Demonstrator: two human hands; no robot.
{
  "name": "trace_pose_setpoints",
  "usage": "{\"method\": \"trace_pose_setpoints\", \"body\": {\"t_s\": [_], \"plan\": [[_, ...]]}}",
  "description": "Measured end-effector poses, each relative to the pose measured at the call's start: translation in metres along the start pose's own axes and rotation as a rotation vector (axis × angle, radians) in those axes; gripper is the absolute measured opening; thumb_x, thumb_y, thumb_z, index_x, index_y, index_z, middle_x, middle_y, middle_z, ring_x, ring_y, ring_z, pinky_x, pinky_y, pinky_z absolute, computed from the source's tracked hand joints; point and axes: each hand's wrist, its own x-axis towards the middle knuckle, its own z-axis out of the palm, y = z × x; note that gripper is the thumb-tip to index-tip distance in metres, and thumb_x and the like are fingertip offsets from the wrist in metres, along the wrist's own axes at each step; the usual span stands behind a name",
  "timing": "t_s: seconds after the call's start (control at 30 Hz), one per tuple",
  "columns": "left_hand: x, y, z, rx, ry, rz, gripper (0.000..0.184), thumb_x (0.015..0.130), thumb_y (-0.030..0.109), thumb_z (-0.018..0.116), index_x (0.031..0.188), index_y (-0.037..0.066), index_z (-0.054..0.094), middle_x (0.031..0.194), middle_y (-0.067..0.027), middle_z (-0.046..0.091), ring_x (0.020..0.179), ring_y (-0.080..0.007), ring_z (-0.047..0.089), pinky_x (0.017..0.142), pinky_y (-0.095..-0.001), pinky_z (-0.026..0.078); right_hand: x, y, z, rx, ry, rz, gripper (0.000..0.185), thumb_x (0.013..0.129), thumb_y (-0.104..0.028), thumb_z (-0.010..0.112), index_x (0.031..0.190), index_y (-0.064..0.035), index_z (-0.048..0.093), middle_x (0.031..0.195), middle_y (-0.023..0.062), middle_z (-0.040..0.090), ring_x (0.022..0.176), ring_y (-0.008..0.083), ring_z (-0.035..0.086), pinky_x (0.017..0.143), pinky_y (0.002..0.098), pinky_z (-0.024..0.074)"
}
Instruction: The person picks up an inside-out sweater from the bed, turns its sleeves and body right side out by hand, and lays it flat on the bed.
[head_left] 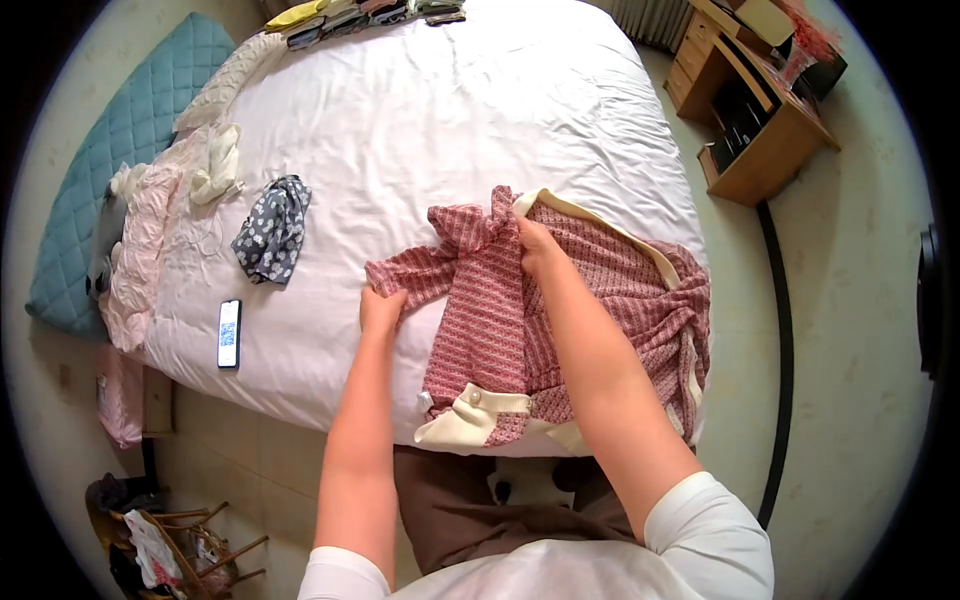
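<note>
A red and white knitted garment [480, 330] with cream trim and a button lies spread over the near right part of the bed. My left hand [383, 308] grips the end of its sleeve, which stretches out to the left. My right hand [535, 245] is closed on the garment near the cream edge at its top. Part of the fabric is bunched between the two hands. The fingertips of my right hand are partly hidden.
The bed [400, 130] also holds a dark floral cloth [272, 230], a phone [229, 333], pink bedding [150, 250] and folded clothes [350, 20]. A teal headboard [130, 150] stands left. A wooden desk [765, 150] is at the right, a stool [185, 545] at lower left.
</note>
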Motion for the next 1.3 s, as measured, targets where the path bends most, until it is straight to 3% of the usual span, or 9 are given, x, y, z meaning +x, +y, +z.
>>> {"method": "trace_pose_setpoints", "body": {"t_s": [0.13,0.17,0.27,0.47,0.6,0.67,0.8,1.13,1.3], "plan": [[0.047,0.020,-0.034,-0.767,-0.066,-0.132,0.001,0.078,0.003,0.054,0.078,0.004,0.054,0.058,-0.0077,0.057,0.039,-0.0132,0.049,0.032,-0.0265,0.037,-0.039,-0.045,0.014,-0.261,0.215,-0.170,0.049,0.089,-0.025,0.059,0.125,0.0039,0.043,0.130,0.0210,0.045,0.123,0.0295,0.042,0.106,0.0466,0.0319],[0.056,0.038,-0.045,-0.934,0.223,-0.255,0.005,0.081,0.003,0.053,0.086,0.002,0.055,0.069,-0.0085,0.061,0.050,-0.0145,0.058,0.040,-0.0261,0.049,-0.012,-0.047,-0.001,0.042,0.208,-0.322,0.037,0.089,-0.019,0.058,0.115,0.0041,0.049,0.119,0.0185,0.052,0.111,0.0262,0.050,0.099,0.0453,0.0392],[0.094,0.019,-0.093,-1.376,0.129,-0.174,0.022,0.091,0.008,0.055,0.111,0.001,0.050,0.102,-0.0133,0.061,0.089,-0.0236,0.063,0.079,-0.0374,0.056,0.015,-0.066,-0.040,0.279,-0.018,-0.499,0.015,0.090,-0.014,0.054,0.102,-0.0041,0.056,0.080,0.0049,0.058,0.066,0.0137,0.053,0.061,0.0280,0.0478],[-0.001,0.019,-0.060,-0.776,0.227,-0.291,0.053,0.083,0.014,0.067,0.126,-0.001,0.040,0.131,-0.0166,0.042,0.127,-0.0309,0.037,0.103,-0.0399,0.033,-0.008,-0.026,-0.074,-0.150,-0.055,-0.143,0.030,0.090,-0.012,0.054,0.118,-0.0013,0.054,0.088,0.0049,0.060,0.075,0.0128,0.055,0.064,0.0250,0.0466],[-0.078,0.002,-0.022,-0.117,0.326,0.358,0.071,0.078,0.009,0.069,0.135,0.000,0.029,0.131,-0.0195,0.038,0.124,-0.0287,0.038,0.104,-0.0393,0.030,-0.039,0.013,-0.095,-0.125,0.047,-0.328,0.041,0.087,-0.014,0.057,0.125,0.0009,0.049,0.111,0.0145,0.059,0.096,0.0197,0.060,0.079,0.0327,0.0501],[-0.137,0.012,-0.001,-0.072,0.152,0.562,0.073,0.079,0.022,0.070,0.136,0.003,0.030,0.136,-0.0204,0.035,0.128,-0.0311,0.034,0.108,-0.0438,0.023,-0.072,0.030,-0.109,-0.813,0.148,-0.882,0.052,0.085,-0.021,0.061,0.129,0.0006,0.044,0.118,0.0174,0.057,0.106,0.0256,0.057,0.090,0.0411,0.0457],[-0.235,0.033,0.016,0.640,-0.303,0.792,0.095,0.073,0.047,0.071,0.143,0.006,0.023,0.148,-0.0183,0.023,0.137,-0.0337,0.023,0.110,-0.0514,0.017,-0.171,0.076,-0.135,-1.376,0.138,-1.018,0.067,0.081,-0.038,0.065,0.134,-0.0040,0.041,0.137,0.0158,0.043,0.130,0.0307,0.037,0.108,0.0508,0.0212],[-0.257,0.000,0.018,0.877,-0.405,0.764,0.089,0.077,0.039,0.069,0.146,0.018,0.017,0.150,-0.0129,0.019,0.139,-0.0290,0.021,0.110,-0.0505,0.018,-0.258,0.146,-0.173,-1.783,0.142,-0.889,0.074,0.082,-0.050,0.056,0.140,-0.0088,0.034,0.148,0.0102,0.028,0.139,0.0255,0.022,0.111,0.0495,0.0140],[-0.247,-0.010,0.015,0.484,-0.456,0.664,0.064,0.080,0.003,0.049,0.141,0.016,0.034,0.146,-0.0129,0.033,0.137,-0.0273,0.026,0.110,-0.0500,0.016,-0.267,0.150,-0.185,-1.831,0.091,-0.845,0.078,0.082,-0.054,0.056,0.142,-0.0096,0.031,0.150,0.0098,0.025,0.140,0.0247,0.019,0.112,0.0492,0.0118]]}}
